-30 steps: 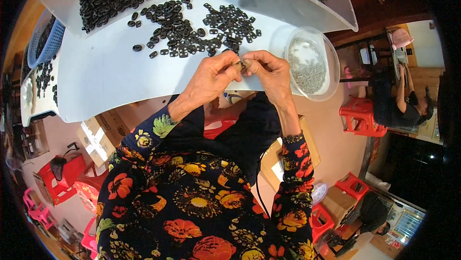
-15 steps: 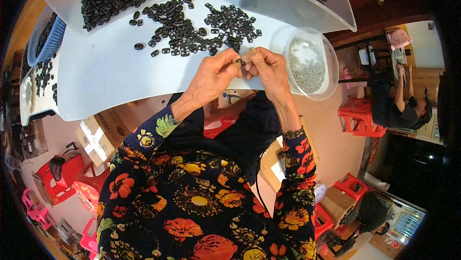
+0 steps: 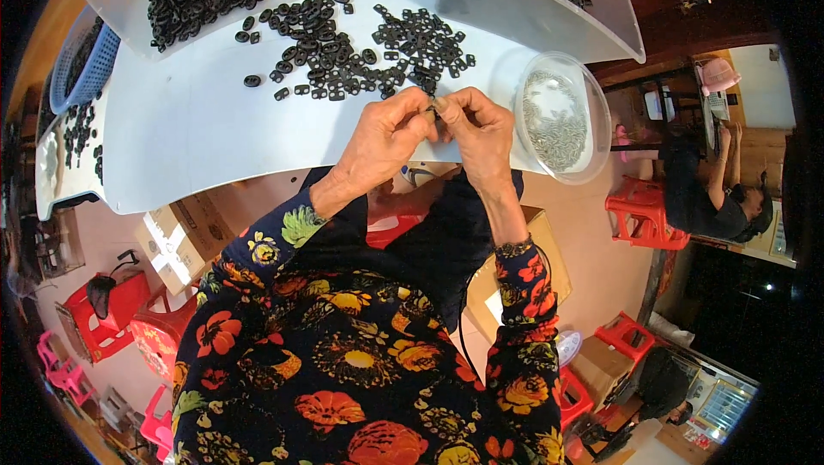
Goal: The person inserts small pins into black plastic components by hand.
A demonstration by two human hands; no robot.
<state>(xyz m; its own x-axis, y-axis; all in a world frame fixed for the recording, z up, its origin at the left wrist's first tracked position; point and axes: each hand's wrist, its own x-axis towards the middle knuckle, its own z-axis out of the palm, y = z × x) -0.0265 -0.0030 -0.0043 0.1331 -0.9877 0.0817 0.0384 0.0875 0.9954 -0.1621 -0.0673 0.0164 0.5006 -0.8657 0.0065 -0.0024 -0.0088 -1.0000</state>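
Observation:
Above the table's near edge, my left hand (image 3: 384,137) is closed in a pinch on a small black plastic piece (image 3: 431,110), mostly covered by the fingertips. My right hand (image 3: 481,134) meets it there, thumb and fingers pinched together at the same piece; anything else between them is too small to make out. Just beyond the hands lie loose black two-holed plastic pieces: oval ones (image 3: 313,44) to the left and smaller, squarer ones (image 3: 421,40) to the right. To the right of my right hand, a clear round tub (image 3: 604,134) holds many tiny silvery metal parts (image 3: 558,145).
Two translucent bins, one at far left (image 3: 112,14) and one at far right (image 3: 515,14), hold more black pieces. A blue basket (image 3: 96,70) stands at the left. Below the white table (image 3: 189,139) are cardboard boxes and red stools (image 3: 644,207). Other people sit at the right.
My right hand has drawn closer to the left, closing the small gap between the fingertips. The whole view has shifted slightly; the heaps look the same.

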